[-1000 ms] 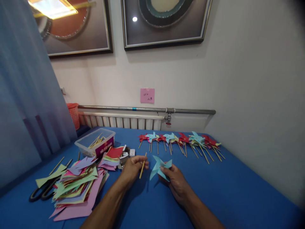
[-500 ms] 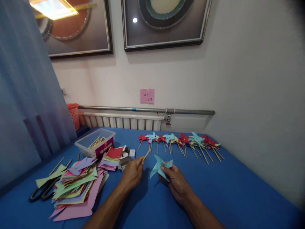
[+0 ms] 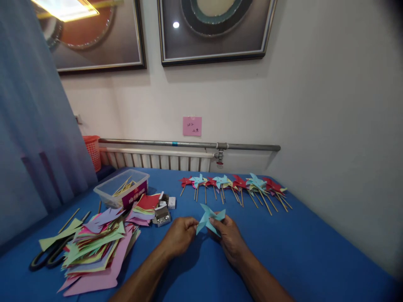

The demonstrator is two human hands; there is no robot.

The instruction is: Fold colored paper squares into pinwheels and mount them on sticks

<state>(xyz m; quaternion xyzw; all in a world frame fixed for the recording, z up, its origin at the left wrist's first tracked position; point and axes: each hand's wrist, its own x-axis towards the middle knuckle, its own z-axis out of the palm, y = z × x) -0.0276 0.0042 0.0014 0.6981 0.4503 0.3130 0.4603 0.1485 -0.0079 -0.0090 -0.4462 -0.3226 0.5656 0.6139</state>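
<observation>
A light blue paper pinwheel (image 3: 208, 218) is pinched between the thumb and fingers of my right hand (image 3: 230, 240), its blades facing up. My left hand (image 3: 182, 235) is closed at the pinwheel's left side, its fingertips near a blade. The thin wooden stick it held a moment ago is mostly hidden now, apparently behind the paper. Nearest to my left hand lies an opened small box (image 3: 163, 215) with shiny metal bits inside.
Finished pinwheels (image 3: 256, 183) on sticks lie in a row at the back. To the left are a clear tub (image 3: 101, 193) of sticks, stacked coloured paper (image 3: 94, 247), red-topped cut sheets (image 3: 148, 202) and black-handled scissors (image 3: 37, 262). A wall (image 3: 330, 126) borders the right.
My left hand has moved slightly down and right, bringing the stick to the back of the pinwheel, where it is no longer plainly visible. My right hand keeps its hold.
</observation>
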